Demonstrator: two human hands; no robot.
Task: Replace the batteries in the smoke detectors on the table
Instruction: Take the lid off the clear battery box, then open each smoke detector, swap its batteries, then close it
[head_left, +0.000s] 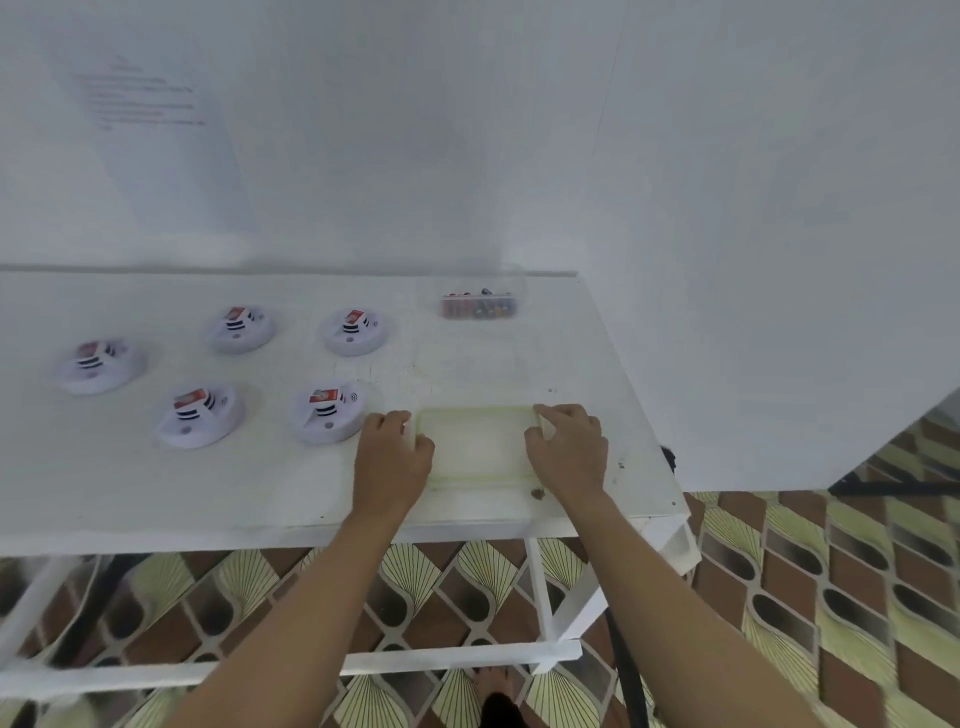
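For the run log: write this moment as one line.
left hand: grips tray left edge | right hand: grips tray right edge | detectors: five, left of tray | battery box: back right

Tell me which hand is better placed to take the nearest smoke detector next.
Probably left: the left hand holds the tray right beside the nearest smoke detector; the right hand holds the tray's opposite side.

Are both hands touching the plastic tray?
Touching. The head view shows the left hand gripping the left edge of the tray and the right hand gripping its right edge.
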